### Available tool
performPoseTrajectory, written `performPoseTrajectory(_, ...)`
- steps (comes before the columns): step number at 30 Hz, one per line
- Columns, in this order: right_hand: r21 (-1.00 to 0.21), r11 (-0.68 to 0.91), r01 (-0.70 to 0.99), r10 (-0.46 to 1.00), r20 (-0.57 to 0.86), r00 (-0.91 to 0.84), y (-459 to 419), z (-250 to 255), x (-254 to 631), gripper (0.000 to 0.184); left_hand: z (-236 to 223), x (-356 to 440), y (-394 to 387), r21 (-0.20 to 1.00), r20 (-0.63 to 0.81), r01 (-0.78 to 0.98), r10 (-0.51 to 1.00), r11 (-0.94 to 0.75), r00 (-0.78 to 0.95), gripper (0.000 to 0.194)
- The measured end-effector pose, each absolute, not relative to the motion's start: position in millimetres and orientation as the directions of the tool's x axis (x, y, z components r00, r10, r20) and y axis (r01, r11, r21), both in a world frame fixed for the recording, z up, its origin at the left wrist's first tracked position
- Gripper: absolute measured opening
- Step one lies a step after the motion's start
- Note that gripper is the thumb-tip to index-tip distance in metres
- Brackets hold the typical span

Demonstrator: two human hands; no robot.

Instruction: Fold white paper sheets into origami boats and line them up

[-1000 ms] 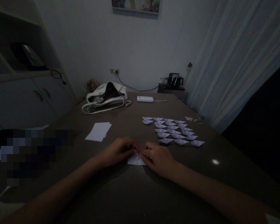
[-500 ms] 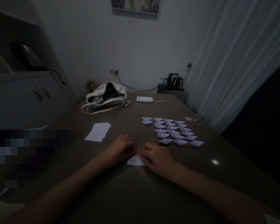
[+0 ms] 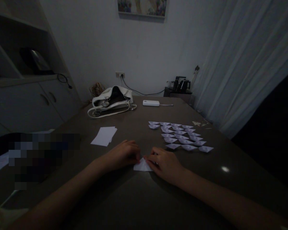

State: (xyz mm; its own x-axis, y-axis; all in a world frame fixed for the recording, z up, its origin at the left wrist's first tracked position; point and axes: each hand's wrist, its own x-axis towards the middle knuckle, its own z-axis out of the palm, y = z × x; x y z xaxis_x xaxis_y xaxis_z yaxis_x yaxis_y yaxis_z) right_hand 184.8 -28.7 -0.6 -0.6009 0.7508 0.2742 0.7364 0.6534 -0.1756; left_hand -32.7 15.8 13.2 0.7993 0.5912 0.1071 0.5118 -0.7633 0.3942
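Observation:
Between my hands a small piece of folded white paper (image 3: 143, 166) lies on the brown table, its near edge straight and its top rising to a point. My left hand (image 3: 127, 153) is closed, with thumb and fingertips at the paper's upper left side. From the right, my right hand (image 3: 166, 164) pinches the paper near its peak and covers its right end. Beyond my right hand stand several folded paper boats (image 3: 182, 137) in uneven rows. A few white paper sheets (image 3: 103, 136) lie stacked, slightly fanned, past my left hand.
A white handbag (image 3: 112, 99) and a white power bank (image 3: 151, 103) with a short cable rest on the far part of the table (image 3: 144, 204). Behind it, a black kettle (image 3: 183, 85) stands on a low stand. Paper scraps (image 3: 200, 124) lie near the right edge.
The folded paper now shows a pointed, triangular upper side where a flat flap showed before. My left fingers have shifted slightly at its left side. The whole view has moved a little.

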Motion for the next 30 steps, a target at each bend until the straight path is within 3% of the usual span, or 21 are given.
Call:
performPoseTrajectory(13, -0.183, 0.651, 0.737, 0.756, 0.25, -0.605, -28, -2, 186, 0.026, 12, -46, 20, 0.526, 0.006, 0.505, 0.597, -0.684, 0.803, 0.012)
performPoseTrajectory(19, -0.156, 0.649, 0.744, 0.758, 0.216, -0.616, -31, 2, 184, 0.023, 15, -43, 20, 0.486, 0.046, 0.455, 0.542, -0.746, 0.839, 0.014)
performPoseTrajectory(30, -0.035, 0.667, 0.744, 0.741, 0.13, -0.658, -36, 12, 178, 0.029, 15, -43, 18, 0.497, 0.035, 0.487, 0.577, -0.719, 0.816, 0.012)
